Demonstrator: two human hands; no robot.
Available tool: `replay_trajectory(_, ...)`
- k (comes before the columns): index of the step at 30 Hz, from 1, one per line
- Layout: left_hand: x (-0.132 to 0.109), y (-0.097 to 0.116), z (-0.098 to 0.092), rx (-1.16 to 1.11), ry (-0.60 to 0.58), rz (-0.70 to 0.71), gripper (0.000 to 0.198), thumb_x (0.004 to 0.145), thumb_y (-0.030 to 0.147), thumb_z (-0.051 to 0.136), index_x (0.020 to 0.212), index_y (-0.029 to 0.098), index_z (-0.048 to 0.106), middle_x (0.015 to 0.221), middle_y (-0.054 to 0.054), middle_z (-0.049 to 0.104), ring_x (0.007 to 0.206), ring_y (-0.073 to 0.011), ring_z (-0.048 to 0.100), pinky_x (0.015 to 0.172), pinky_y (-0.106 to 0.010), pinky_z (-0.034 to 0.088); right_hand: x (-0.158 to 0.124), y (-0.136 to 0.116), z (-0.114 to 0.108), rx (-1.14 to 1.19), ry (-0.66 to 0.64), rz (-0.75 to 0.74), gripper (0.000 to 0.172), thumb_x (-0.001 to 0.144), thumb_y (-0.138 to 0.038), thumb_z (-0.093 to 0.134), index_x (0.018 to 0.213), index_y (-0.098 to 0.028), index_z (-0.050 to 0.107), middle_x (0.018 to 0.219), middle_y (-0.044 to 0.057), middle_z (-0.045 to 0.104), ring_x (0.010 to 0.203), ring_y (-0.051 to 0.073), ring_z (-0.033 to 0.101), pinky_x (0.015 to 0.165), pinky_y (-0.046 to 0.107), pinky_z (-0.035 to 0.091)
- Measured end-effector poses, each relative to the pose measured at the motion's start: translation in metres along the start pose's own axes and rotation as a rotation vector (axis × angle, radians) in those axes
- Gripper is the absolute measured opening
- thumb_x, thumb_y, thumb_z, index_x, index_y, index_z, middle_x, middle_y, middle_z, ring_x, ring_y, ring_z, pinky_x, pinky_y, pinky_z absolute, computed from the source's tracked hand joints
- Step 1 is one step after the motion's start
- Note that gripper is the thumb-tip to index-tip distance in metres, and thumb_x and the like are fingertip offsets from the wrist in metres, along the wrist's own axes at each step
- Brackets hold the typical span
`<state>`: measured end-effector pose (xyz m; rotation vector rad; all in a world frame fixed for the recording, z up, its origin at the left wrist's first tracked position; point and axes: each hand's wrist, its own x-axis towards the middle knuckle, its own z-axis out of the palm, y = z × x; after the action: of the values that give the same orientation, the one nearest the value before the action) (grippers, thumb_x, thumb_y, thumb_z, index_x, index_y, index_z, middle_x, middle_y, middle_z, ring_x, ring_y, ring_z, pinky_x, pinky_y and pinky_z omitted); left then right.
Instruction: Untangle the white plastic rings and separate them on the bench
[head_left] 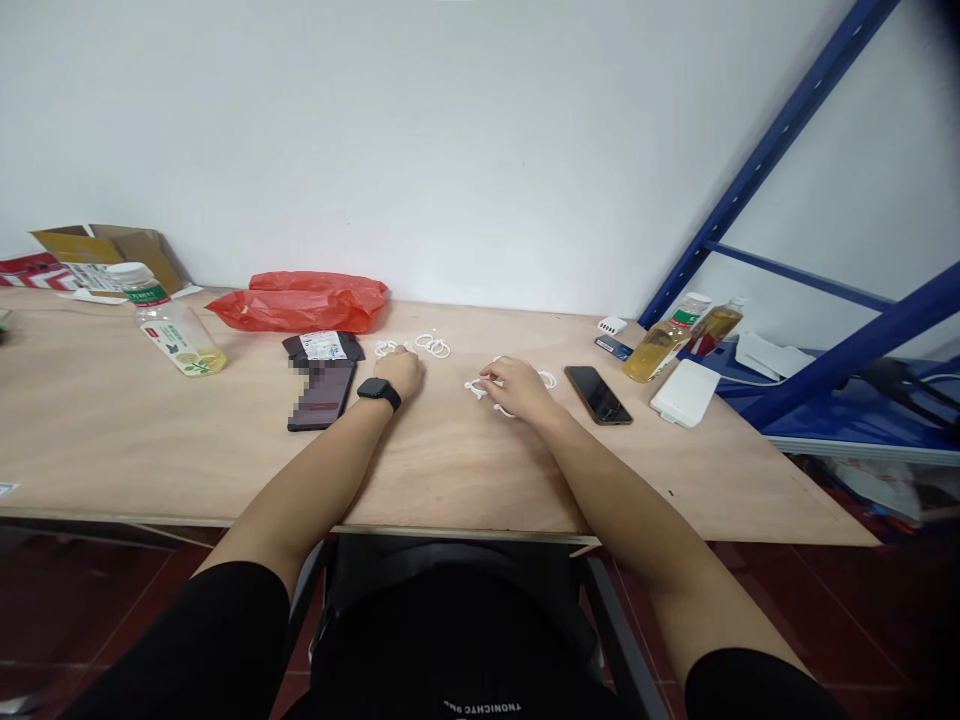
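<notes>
My left hand (401, 372), with a black watch on the wrist, rests on the wooden table with its fingers curled down. It lies against a small group of thin white rings (385, 349); whatever is under the fingers is hidden. Just beyond it, more white rings (433, 346) lie loose. To the right, my right hand (517, 387) has thumb and fingers pinched together at a thin white ring (474, 388), low over the tabletop. Other white rings (549, 379) show partly from under and beside this hand.
Left of my left hand lie a dark phone (322, 395), a black packet (324, 347) and a red plastic bag (300, 303). A bottle (180, 335) leans further left. On the right are another phone (598, 394), a white case (685, 392), a bottle (660, 345) and a blue rack (757, 170).
</notes>
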<state>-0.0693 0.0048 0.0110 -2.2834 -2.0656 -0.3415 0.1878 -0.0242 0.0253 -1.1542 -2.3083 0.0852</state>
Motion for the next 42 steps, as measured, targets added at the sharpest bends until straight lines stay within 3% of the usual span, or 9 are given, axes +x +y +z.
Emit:
replay_trajectory(4,0.003,-0.001,0.002,-0.045,0.011,0.010,0.031,0.089,0.030,0.046,0.094,0.016,0.073,0.106,-0.017,0.067,0.094,-0.0285,0.064,0.080,-0.038,0.048,0.000,-0.003,-0.001,0.060,-0.004,0.002,0.012,0.088,-0.027,0.062,0.090,-0.020,0.072,0.091,0.007,0.070,0.084,0.019,0.062,0.075,0.030,0.042)
replay_trajectory(10,0.003,0.000,0.006,-0.052,0.052,-0.010,0.037,0.087,0.043,0.050,0.097,0.016,0.072,0.109,-0.018,0.065,0.095,-0.0296,0.064,0.081,-0.038,0.049,0.000,-0.003,0.000,0.102,0.006,0.020,0.011,0.087,-0.026,0.063,0.090,-0.020,0.071,0.091,0.006,0.070,0.085,0.018,0.061,0.074,0.030,0.042)
replay_trajectory(14,0.005,-0.002,0.010,-0.087,0.046,-0.007,0.030,0.089,0.034,0.048,0.095,0.015,0.071,0.109,-0.017,0.063,0.098,-0.0292,0.062,0.084,-0.039,0.049,-0.001,-0.004,0.001,0.111,0.001,0.034,0.010,0.086,-0.027,0.063,0.089,-0.021,0.071,0.090,0.006,0.070,0.083,0.018,0.061,0.073,0.030,0.042)
replay_trajectory(17,0.008,-0.003,0.009,-0.177,0.121,0.046,0.023,0.091,0.028,0.048,0.091,0.016,0.068,0.108,-0.015,0.062,0.100,-0.0265,0.061,0.086,-0.037,0.048,-0.001,-0.004,0.001,0.115,0.006,0.031,0.010,0.086,-0.026,0.063,0.089,-0.021,0.071,0.090,0.006,0.070,0.083,0.018,0.061,0.074,0.030,0.042)
replay_trajectory(23,0.001,0.015,-0.003,-0.460,0.384,0.420,0.018,0.095,0.029,0.047,0.093,0.017,0.061,0.097,-0.012,0.063,0.097,-0.0235,0.058,0.089,-0.038,0.046,-0.001,-0.005,0.003,0.198,0.131,0.051,0.021,0.087,-0.029,0.061,0.104,-0.020,0.070,0.093,0.006,0.070,0.078,0.018,0.060,0.077,0.032,0.045)
replay_trajectory(26,-0.010,0.033,-0.009,-0.493,0.392,0.640,0.020,0.097,0.032,0.046,0.092,0.018,0.060,0.097,-0.011,0.065,0.094,-0.0220,0.059,0.089,-0.038,0.046,-0.001,-0.007,0.002,0.293,0.232,0.107,0.032,0.085,-0.034,0.064,0.114,-0.021,0.067,0.098,0.006,0.070,0.069,0.016,0.058,0.074,0.032,0.048)
replay_trajectory(29,-0.019,0.046,-0.011,-0.468,0.377,0.753,0.021,0.097,0.033,0.045,0.091,0.018,0.059,0.096,-0.011,0.066,0.092,-0.0208,0.060,0.086,-0.036,0.047,-0.001,-0.007,0.001,0.365,0.289,0.139,0.034,0.084,-0.035,0.065,0.115,-0.021,0.067,0.099,0.006,0.071,0.070,0.015,0.059,0.073,0.032,0.050)
replay_trajectory(38,-0.025,0.048,-0.010,-0.468,0.418,0.808,0.012,0.089,0.029,0.053,0.089,0.019,0.060,0.097,-0.009,0.065,0.089,-0.0191,0.062,0.081,-0.033,0.052,-0.002,-0.012,0.002,0.481,0.319,0.171,0.019,0.081,-0.034,0.066,0.092,-0.019,0.073,0.083,0.004,0.072,0.069,0.015,0.061,0.067,0.028,0.050)
replay_trajectory(42,-0.029,0.052,-0.011,-0.497,0.472,0.717,0.035,0.087,0.038,0.060,0.114,0.017,0.059,0.118,-0.014,0.060,0.102,-0.0217,0.062,0.081,-0.034,0.054,-0.002,-0.014,0.004,0.522,0.309,0.175,0.017,0.081,-0.033,0.067,0.089,-0.019,0.072,0.080,0.003,0.071,0.067,0.014,0.062,0.065,0.028,0.050)
